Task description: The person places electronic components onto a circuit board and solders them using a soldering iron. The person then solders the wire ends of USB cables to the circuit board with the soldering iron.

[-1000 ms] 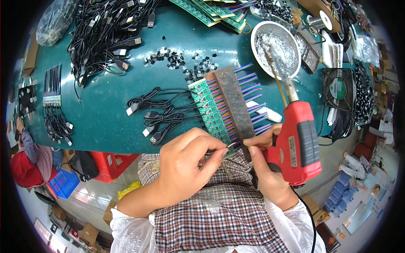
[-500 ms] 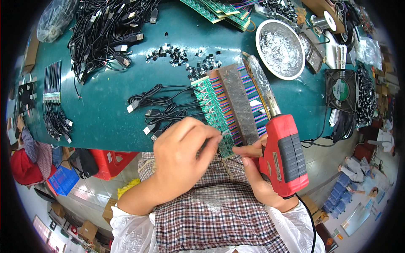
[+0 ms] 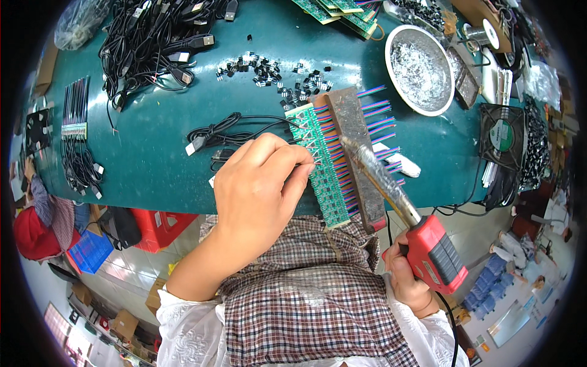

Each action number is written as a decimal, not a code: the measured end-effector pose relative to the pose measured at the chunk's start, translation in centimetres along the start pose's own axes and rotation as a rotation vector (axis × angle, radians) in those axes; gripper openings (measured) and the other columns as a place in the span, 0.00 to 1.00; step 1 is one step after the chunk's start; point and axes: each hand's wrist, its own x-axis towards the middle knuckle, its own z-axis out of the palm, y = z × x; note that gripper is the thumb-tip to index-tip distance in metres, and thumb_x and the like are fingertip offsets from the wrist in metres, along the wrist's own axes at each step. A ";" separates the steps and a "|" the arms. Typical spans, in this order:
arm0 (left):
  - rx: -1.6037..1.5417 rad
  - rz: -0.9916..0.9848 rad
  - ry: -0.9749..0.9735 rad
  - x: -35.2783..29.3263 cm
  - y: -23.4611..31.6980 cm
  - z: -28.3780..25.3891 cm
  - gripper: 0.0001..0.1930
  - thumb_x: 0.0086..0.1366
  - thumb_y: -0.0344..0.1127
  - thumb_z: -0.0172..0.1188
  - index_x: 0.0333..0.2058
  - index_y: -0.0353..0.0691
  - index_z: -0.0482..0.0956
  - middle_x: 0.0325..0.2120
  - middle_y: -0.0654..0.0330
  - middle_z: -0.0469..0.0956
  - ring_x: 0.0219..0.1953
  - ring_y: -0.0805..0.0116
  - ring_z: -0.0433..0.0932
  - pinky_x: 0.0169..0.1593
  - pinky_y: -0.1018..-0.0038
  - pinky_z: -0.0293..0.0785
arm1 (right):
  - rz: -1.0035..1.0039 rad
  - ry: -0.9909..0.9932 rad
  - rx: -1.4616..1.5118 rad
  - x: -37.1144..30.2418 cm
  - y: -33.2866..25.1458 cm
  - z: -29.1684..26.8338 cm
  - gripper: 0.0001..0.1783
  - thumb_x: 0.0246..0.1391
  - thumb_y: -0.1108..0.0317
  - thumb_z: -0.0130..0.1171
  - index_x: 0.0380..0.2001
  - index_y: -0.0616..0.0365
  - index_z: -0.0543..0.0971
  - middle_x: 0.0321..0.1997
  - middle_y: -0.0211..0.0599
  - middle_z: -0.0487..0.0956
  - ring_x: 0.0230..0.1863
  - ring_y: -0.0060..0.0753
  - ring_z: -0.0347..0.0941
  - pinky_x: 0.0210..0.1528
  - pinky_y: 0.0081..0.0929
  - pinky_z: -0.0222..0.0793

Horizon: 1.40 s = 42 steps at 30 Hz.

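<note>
A long green circuit board [image 3: 323,177] lies at the table's front edge, with multicoloured ribbon wires [image 3: 380,126] running from its right side. Across those wires rests a dark, worn bar [image 3: 353,137]. My left hand [image 3: 254,186] is closed in a pinch at the board's left side; what sits between its fingertips is too small to make out. Black USB cables [image 3: 229,129] reach the board, one partly hidden behind that hand. My right hand [image 3: 408,281] grips a red and black soldering gun [image 3: 435,254], its tip over the bar.
Loose small black components [image 3: 263,70] lie beyond the board. A metal bowl [image 3: 397,61] with silvery residue stands at the far right, near a solder spool [image 3: 483,33] and a fan [image 3: 502,136]. A heap of USB cables [image 3: 143,52] and another wired board [image 3: 74,131] are on the left.
My left hand has moved farther up along the board. My right hand has drawn away from the board's near end, and the gun's tip has come from beside the bowl to over the bar.
</note>
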 end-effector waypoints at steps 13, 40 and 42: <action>0.038 0.042 -0.022 0.3 0.0 -0.1 0.07 0.56 0.26 0.75 0.33 0.42 0.86 0.29 0.63 0.80 0.27 0.68 0.79 0.27 0.72 0.74 | -0.172 -0.042 -0.120 0.0 2.1 0.3 0.17 0.34 0.82 0.69 0.34 0.61 0.81 0.32 0.41 0.78 0.29 0.46 0.77 0.30 0.37 0.74; 0.047 0.038 -0.038 0.3 0.2 -0.2 0.07 0.56 0.26 0.74 0.33 0.41 0.86 0.29 0.63 0.80 0.28 0.67 0.79 0.28 0.72 0.75 | -0.131 -0.006 -0.151 -1.0 2.5 -0.2 0.16 0.38 0.80 0.68 0.35 0.61 0.82 0.33 0.42 0.80 0.29 0.46 0.77 0.31 0.36 0.74; 0.050 0.036 -0.039 0.2 0.2 -0.1 0.07 0.56 0.26 0.74 0.33 0.41 0.86 0.29 0.63 0.80 0.28 0.67 0.79 0.28 0.71 0.75 | -0.152 -0.014 -0.147 -0.9 2.3 0.0 0.16 0.38 0.80 0.68 0.35 0.61 0.82 0.33 0.41 0.79 0.29 0.46 0.77 0.31 0.36 0.74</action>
